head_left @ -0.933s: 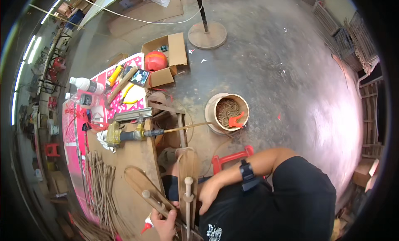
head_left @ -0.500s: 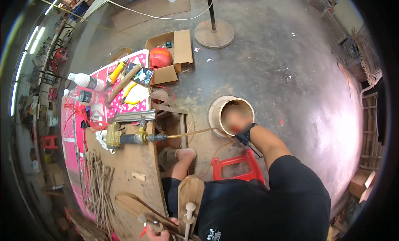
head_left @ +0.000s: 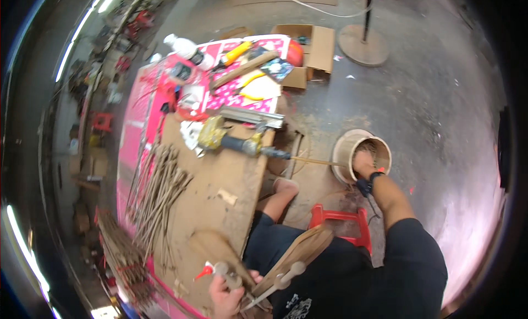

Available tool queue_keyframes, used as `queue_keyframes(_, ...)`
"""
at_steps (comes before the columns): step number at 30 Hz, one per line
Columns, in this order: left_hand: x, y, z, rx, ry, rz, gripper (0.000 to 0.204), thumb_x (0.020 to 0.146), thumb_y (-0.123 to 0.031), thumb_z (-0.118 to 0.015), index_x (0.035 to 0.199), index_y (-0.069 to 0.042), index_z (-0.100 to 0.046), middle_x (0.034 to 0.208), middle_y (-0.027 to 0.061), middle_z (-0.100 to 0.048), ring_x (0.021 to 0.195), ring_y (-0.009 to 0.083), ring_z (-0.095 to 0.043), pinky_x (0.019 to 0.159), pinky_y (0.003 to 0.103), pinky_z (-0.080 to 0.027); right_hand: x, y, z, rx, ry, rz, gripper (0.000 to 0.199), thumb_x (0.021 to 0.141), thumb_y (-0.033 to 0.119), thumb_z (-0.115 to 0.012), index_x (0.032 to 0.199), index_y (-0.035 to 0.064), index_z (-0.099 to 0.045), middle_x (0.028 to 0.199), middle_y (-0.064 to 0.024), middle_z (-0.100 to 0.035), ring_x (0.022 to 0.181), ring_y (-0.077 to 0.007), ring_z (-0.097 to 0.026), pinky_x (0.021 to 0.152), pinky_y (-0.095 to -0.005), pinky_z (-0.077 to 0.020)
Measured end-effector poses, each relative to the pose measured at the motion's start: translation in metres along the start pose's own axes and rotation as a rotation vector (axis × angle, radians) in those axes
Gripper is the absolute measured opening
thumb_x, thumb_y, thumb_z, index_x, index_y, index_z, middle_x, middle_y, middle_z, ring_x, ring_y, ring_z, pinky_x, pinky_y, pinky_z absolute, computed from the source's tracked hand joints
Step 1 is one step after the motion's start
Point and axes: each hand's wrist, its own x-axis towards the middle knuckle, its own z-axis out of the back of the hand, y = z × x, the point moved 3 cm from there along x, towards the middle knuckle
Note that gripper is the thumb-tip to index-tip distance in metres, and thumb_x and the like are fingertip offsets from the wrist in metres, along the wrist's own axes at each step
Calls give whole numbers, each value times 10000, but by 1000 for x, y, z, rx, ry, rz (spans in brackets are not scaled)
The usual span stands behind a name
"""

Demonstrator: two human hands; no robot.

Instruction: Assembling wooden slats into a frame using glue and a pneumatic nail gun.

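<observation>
Reaching right hand into round bin (left hand w/ wooden piece).

Beside the tan round bucket stands a red stool. Left of it, the table is brown, its far cover bright pink, bearing a yellow-and-grey drill.

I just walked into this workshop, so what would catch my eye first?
Probably the bright pink sheet on the far bench, strewn with tools. Next, the right hand reaching into a round wooden tub on the floor, while the left hand grips a wooden frame on the lap.
</observation>
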Motion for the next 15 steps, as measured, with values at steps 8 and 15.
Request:
queue_keyframes(8, 22, -14, -8, -15, 123, -56, 507, 1013, -121, -671, 1423, 97, -466, 1245, 259, -691, 1097, 319, -733, 1013, 450, -582, -67, -34, 62, 607, -520, 59, 254, 983, 250, -673, 1010, 4, -731, 984, -171, -724, 935, -307, -705, 854, -397, -563)
queue_keyframes(15, 29, -8, 7, -70, 247, -52, 500, 1013, -144, -683, 1411, 91, -491, 1244, 249, -693, 1083, 304, -735, 999, 443, -589, -198, 88, 180, 1227, -374, 486, 114, 1010, 112, -695, 1083, 24, -688, 989, 17, -676, 910, -82, -628, 812, -264, -519)
